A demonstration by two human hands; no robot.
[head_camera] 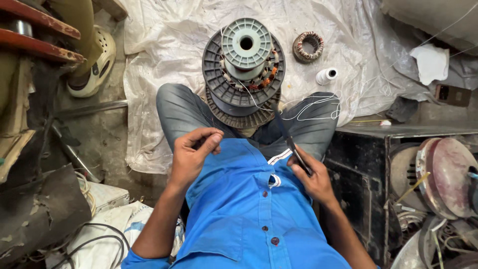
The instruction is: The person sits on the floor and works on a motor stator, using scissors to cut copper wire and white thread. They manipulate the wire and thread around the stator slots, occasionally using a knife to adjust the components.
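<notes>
I sit cross-legged in a blue shirt, and a grey motor stator stack (243,74) with copper windings stands between my knees. A pale green plastic spool (246,46) rests on top of it. My left hand (193,152) is raised over my lap, thumb and forefinger pinched together on what seems to be a thin white thread (308,107). My right hand (311,174) grips a dark slim tool (289,142) that points up toward the stack. White thread runs from the stack across my right knee.
A small wound stator (307,47) and a white thread spool (326,75) lie on the white sheet (159,60) behind. Another person's foot in a pale sandal (94,65) stands at left. A dark metal box (363,154) with motor parts (440,177) sits at right; a phone (452,94) lies beyond.
</notes>
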